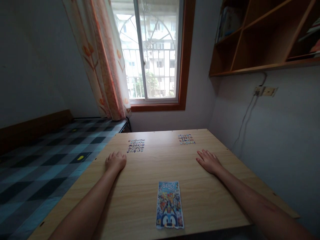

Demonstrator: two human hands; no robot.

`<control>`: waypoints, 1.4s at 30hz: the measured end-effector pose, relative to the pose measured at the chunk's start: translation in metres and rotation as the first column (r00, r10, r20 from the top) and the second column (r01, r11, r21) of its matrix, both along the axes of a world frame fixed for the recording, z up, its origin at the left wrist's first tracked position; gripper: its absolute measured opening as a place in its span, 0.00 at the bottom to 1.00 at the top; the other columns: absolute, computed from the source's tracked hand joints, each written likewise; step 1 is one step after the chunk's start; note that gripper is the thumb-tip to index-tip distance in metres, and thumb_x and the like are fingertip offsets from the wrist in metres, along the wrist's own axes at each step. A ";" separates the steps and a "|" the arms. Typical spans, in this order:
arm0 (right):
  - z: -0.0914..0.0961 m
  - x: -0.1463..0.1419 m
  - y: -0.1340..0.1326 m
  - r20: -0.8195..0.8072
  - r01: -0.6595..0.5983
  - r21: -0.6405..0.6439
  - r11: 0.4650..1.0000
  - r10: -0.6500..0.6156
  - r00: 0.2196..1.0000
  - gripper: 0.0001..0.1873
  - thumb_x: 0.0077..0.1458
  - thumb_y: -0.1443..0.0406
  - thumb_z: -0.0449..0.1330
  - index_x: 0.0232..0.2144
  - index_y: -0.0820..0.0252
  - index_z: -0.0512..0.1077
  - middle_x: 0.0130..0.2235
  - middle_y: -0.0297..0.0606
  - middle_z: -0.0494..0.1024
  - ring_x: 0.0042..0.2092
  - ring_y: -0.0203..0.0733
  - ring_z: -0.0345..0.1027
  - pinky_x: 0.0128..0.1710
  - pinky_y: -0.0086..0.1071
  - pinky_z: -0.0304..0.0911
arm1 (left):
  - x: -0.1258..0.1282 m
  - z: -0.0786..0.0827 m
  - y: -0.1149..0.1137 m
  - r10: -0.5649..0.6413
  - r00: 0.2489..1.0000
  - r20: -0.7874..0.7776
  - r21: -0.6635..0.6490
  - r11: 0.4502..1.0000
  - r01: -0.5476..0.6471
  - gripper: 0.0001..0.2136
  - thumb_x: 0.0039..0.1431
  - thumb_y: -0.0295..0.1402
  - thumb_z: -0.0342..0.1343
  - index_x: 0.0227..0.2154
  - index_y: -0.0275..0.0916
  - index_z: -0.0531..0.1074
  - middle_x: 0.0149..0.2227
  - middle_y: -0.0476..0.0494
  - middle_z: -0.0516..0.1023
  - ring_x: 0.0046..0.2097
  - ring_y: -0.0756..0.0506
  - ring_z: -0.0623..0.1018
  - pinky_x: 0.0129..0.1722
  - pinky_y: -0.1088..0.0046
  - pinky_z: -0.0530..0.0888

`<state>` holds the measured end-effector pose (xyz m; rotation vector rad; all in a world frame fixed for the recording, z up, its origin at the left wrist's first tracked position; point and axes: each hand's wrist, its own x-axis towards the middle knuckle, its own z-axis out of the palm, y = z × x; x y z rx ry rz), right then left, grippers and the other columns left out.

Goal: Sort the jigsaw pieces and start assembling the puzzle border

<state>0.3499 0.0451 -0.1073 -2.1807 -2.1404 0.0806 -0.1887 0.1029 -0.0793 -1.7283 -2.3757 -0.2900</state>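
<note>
My left hand point(116, 161) rests palm down on the wooden table point(160, 163) near its left edge, fingers loosely laid out and holding nothing. On the right side, my right hand point(208, 161) lies flat with its fingers apart, also holding nothing. Between my forearms, close to the front edge, is a colourful picture sheet point(170, 205) with "BLUEY" lettering and a blue cartoon dog face. Beyond my left hand lies a group of small coloured pieces point(136, 146) in rows. A similar group of small pieces point(186, 139) lies beyond my right hand; their exact kind is too small to tell.
A bed with a checked cover point(62, 146) stands along the left. Behind the table are a window point(155, 50) and a flowered curtain point(100, 60). A wooden wall shelf point(262, 40) hangs at upper right, above a socket point(265, 91) with a dangling cord.
</note>
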 end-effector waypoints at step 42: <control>0.024 0.035 -0.021 -0.604 -0.039 0.022 0.999 0.044 0.796 0.26 0.64 0.54 0.51 0.55 0.64 0.75 0.57 0.50 0.77 0.58 0.52 0.69 0.58 0.43 0.64 | 0.017 0.011 -0.011 -0.069 0.993 0.098 0.055 0.996 0.064 0.20 0.61 0.36 0.46 0.49 0.35 0.76 0.53 0.31 0.76 0.52 0.34 0.73 0.53 0.58 0.67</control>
